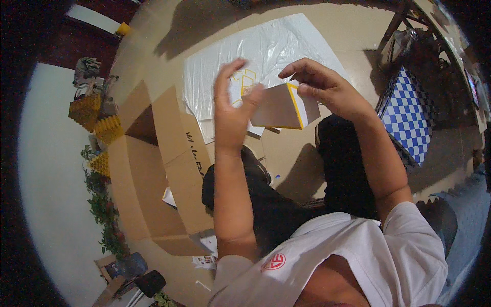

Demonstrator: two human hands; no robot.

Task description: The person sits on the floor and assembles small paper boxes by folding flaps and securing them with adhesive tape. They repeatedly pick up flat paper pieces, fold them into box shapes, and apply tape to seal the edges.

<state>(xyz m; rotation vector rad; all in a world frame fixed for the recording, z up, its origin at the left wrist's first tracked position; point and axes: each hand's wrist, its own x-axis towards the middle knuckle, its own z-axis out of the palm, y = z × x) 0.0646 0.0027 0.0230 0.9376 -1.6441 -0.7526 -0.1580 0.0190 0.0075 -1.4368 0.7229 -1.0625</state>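
Observation:
Between my hands is a small carton point(279, 110) with greyish-brown sides, yellow edges and a white part on its right. My right hand point(327, 89) has its thumb and bent fingers on the carton's upper right corner, gripping it. At the carton's left end is my left hand point(234, 105), blurred by motion, with thumb and fingers wide apart. Its thumb overlaps the carton's edge; whether it touches cannot be made out. Beyond the hands lies a white sheet stack point(307, 43) under wrinkled clear plastic, with yellow outline prints showing near my left hand.
A large cardboard box point(179, 148) stands open on my left, with a small white piece point(169, 197) inside. To my right is a blue-and-white checked stack point(409, 117), beside a table point(427, 20). Green plants point(105, 204) line the far left. A small blue scrap point(277, 176) lies on the floor.

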